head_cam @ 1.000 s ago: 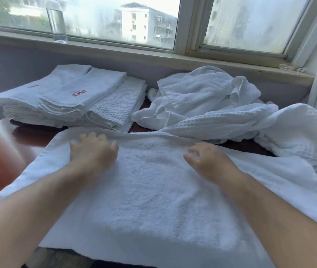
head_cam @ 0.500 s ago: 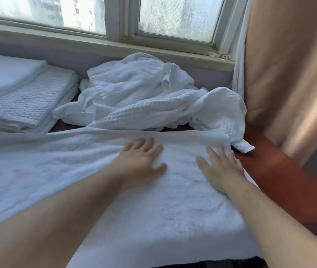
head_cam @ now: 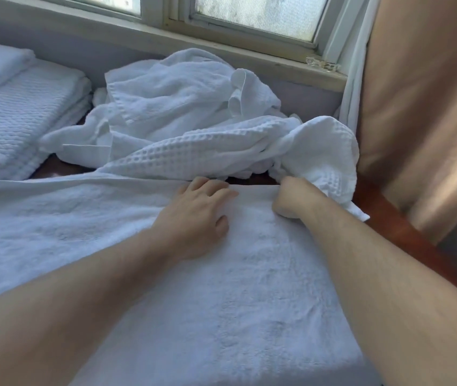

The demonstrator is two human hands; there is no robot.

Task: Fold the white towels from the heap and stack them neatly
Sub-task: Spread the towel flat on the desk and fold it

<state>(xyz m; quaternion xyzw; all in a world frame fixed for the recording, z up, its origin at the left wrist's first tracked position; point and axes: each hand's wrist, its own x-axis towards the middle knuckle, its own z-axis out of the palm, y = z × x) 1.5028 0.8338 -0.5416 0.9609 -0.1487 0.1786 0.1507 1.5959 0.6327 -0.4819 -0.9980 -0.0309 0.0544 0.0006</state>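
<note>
Pressing down on the spread towel, the person's left hand lies palm-down near the cloth's far edge, fingers straight and a little fanned, the thumb out to the side. Just to its right, the right hand is bunched into a fist at the towel's far right corner, knuckles up and fingers curled round the hem; the fingertips themselves are tucked out of sight. The two hands are close but not touching. That towel, a thick white terry one, covers most of the near side of the table and runs out of view to the left. Behind it, right against its far edge, sits the heap of unfolded white towels, all rumpled, with a waffle-weave one draped across the front and bulging up beside the right fist; whether it touches the hand I cannot tell. To the left of the heap, at the back of the table, is the stack of folded towels, a waffle-textured one uppermost on its right side and a smoother one lying at the far left. Dark reddish wood shows between stack and heap and along the table's right edge. The windowsill runs behind everything under a clouded window, and a tan curtain hangs at the right.
</note>
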